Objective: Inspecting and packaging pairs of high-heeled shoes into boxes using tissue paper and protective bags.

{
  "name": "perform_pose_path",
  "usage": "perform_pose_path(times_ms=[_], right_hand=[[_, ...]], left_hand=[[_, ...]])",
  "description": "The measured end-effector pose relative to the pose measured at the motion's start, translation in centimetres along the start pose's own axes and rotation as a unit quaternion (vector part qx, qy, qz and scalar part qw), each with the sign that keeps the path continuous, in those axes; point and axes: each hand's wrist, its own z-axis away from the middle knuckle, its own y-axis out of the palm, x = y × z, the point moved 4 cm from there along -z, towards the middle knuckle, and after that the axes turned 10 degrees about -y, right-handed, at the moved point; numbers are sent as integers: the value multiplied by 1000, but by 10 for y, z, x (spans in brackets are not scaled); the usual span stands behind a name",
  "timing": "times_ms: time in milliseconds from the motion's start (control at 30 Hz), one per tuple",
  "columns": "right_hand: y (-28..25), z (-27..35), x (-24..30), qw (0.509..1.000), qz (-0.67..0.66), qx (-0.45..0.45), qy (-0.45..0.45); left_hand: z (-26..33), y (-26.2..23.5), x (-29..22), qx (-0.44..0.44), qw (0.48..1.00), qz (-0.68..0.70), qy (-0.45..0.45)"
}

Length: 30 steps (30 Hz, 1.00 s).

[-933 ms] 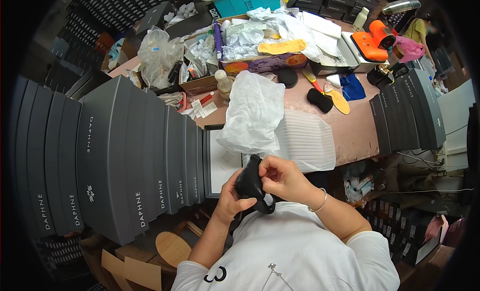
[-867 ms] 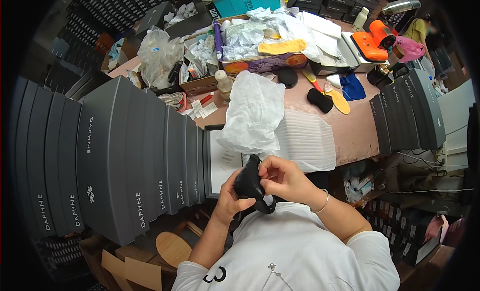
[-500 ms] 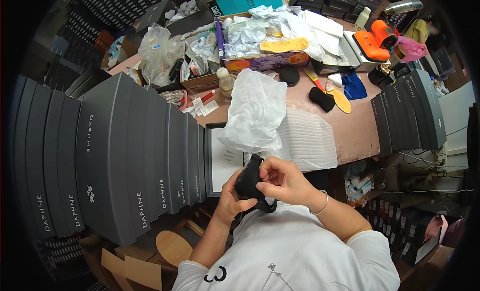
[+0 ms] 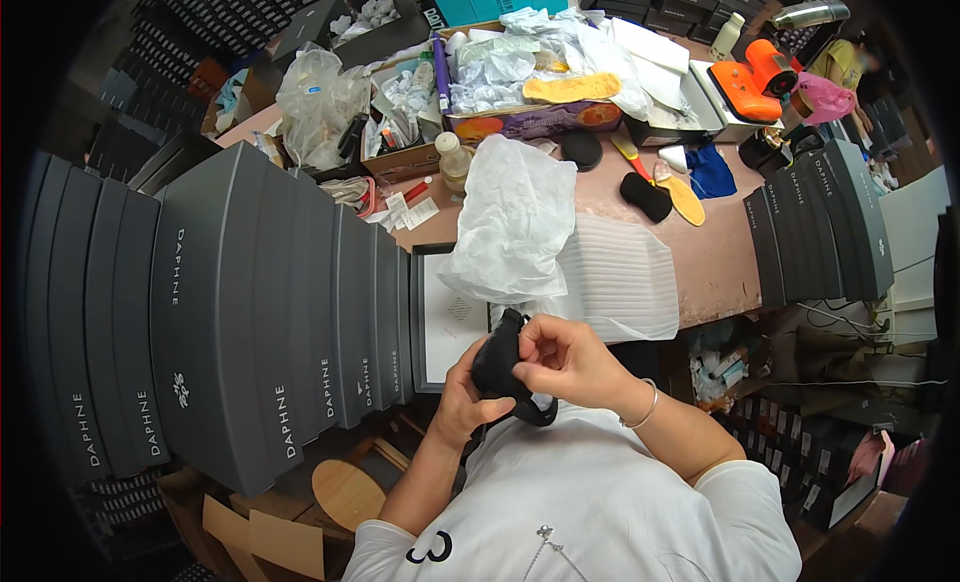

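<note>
Both hands [image 4: 520,377] have shifted slightly, fingers still gripping the black shoe [image 4: 497,360] (white tissue paper [image 4: 515,222] just beyond).

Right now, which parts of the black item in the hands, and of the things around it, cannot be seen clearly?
Head view only:
- Black soft shoe-like item: its middle is covered by the right hand and its underside by the left hand; exact kind unclear.
- Open dark box with white lining: far end hidden under the white crumpled tissue paper.
- Left fingers: behind the item.
</note>
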Motion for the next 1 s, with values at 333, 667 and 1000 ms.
perform_pose_path(times_ms=[333, 667, 1000], right_hand=[[-3, -6, 5, 992, 125, 7, -32], [4, 5, 24, 929, 252, -34, -267], [9, 9, 22, 902, 272, 13, -337]], left_hand=[[-3, 0, -1, -21, 1000, 5, -16], [-2, 1, 0, -2, 997, 82, 1], [0, 3, 2, 9, 995, 103, -5]])
